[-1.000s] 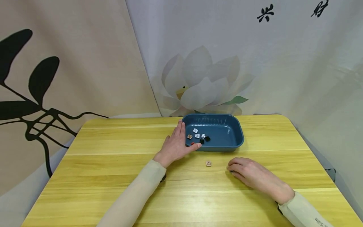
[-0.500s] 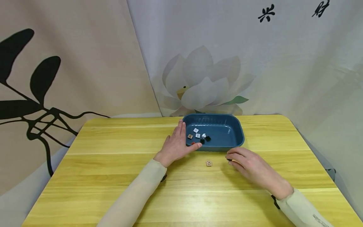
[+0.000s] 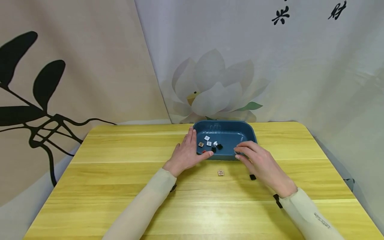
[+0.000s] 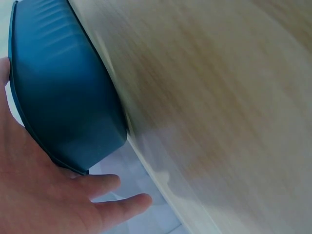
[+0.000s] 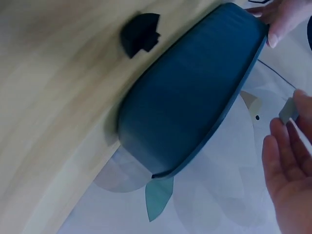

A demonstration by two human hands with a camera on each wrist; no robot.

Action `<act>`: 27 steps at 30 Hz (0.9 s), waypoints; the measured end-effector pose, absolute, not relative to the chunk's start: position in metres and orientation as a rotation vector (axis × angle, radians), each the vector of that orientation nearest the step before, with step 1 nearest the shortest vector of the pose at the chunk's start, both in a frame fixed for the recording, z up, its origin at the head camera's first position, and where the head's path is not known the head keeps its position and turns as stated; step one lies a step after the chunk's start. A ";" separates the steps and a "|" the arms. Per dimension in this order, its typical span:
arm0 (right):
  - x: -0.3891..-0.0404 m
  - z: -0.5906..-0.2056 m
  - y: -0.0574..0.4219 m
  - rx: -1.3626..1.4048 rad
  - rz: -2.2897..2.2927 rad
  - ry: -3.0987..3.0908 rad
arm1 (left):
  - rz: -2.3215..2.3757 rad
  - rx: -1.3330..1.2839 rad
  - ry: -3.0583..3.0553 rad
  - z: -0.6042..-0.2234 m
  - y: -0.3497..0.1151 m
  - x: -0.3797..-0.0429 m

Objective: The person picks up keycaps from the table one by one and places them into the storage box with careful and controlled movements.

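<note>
A blue rectangular tray (image 3: 238,157) stands on the wooden table with several small square pieces in it. My left hand (image 3: 184,155) rests against its left end, fingers fairly straight along the side and thumb at the front rim. Over the tray's front right, my right hand (image 3: 261,161) pinches a small grey keycap-like piece (image 5: 288,111) between thumb and fingers. Inside lie white pieces (image 3: 207,138), a tan one (image 3: 201,144), black ones (image 3: 220,146) and a red one (image 3: 204,151) partly hidden by the rim.
On the table before the tray lie a beige square piece (image 3: 220,173) and a black piece (image 3: 253,177), the latter beneath the right hand. A printed curtain (image 3: 120,66) hangs right behind the table's back edge.
My right hand has risen from the table and moved forward and left to the tray with the small piece, revealing the black piece on the table. The left hand has stayed put.
</note>
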State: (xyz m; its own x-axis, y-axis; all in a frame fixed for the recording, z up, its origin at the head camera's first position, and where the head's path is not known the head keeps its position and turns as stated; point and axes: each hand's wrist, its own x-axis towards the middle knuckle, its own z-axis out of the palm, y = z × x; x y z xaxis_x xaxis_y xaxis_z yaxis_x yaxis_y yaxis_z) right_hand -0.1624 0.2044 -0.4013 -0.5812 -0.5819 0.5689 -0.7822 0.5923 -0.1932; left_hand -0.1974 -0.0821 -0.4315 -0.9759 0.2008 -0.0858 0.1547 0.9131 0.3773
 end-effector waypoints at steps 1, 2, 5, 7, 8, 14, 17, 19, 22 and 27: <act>-0.164 -0.401 0.202 1.059 0.601 -2.381 | 0.566 0.275 2.952 -0.431 -0.082 -0.197; -0.166 -0.402 0.201 1.034 0.606 -2.387 | 0.566 0.274 2.952 -0.432 -0.082 -0.197; -0.173 -0.402 0.195 0.952 0.627 -2.403 | 0.571 0.274 2.953 -0.432 -0.083 -0.198; -0.176 -0.403 0.192 0.898 0.638 -2.413 | 0.564 0.274 2.955 -0.432 -0.083 -0.198; -0.178 -0.403 0.191 0.874 0.645 -2.418 | 0.563 0.275 2.954 -0.432 -0.082 -0.198; -0.187 -0.406 0.185 0.768 0.674 -2.489 | 0.572 0.275 2.946 -0.431 -0.082 -0.197; -0.192 -0.407 0.183 0.739 0.683 -2.533 | 0.567 0.275 2.950 -0.430 -0.081 -0.198; -0.196 -0.407 0.181 0.727 0.686 -2.562 | 0.563 0.276 2.952 -0.430 -0.081 -0.198; -0.202 -0.408 0.178 0.706 0.694 -2.616 | 0.550 0.283 2.955 -0.430 -0.082 -0.198; -0.212 -0.408 0.171 0.668 0.717 -2.738 | 0.542 0.296 2.959 -0.431 -0.082 -0.198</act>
